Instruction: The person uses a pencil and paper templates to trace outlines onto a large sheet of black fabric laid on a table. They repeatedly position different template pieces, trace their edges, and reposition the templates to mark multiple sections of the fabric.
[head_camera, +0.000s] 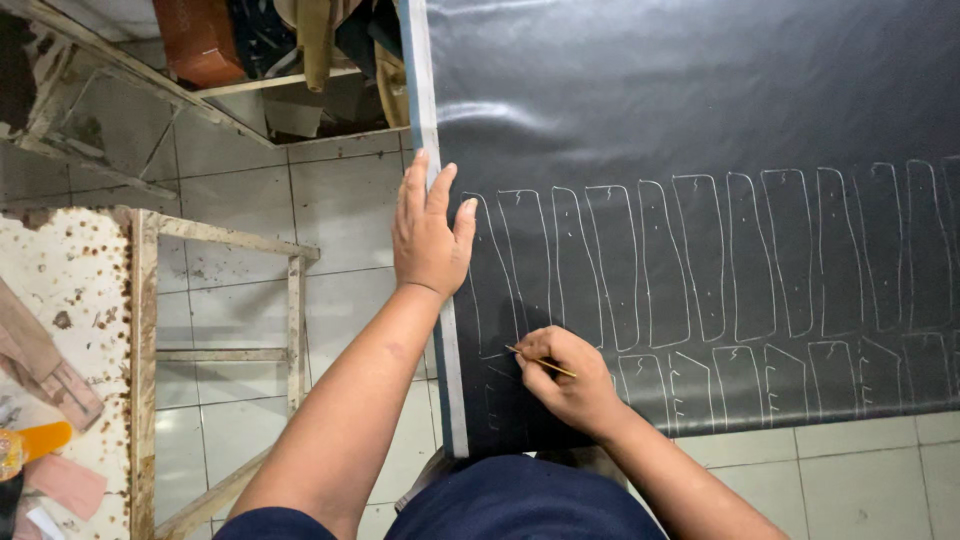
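Note:
A large sheet of black material (700, 90) lies flat before me, marked with two rows of white outlined shapes (700, 260). My left hand (430, 235) rests flat on the sheet's left edge, fingers together, pressing it down. My right hand (570, 375) grips a thin yellowish marking stick (540, 361) like a pen, its tip touching the sheet near the lower-left outlines.
A light strip (440, 300) runs along the sheet's left edge. A worn white table with a wooden frame (140, 330) stands at left, holding scraps and an orange object (40, 440). Tiled floor (340, 220) lies below. Bags and cloth (260, 40) are stored at top left.

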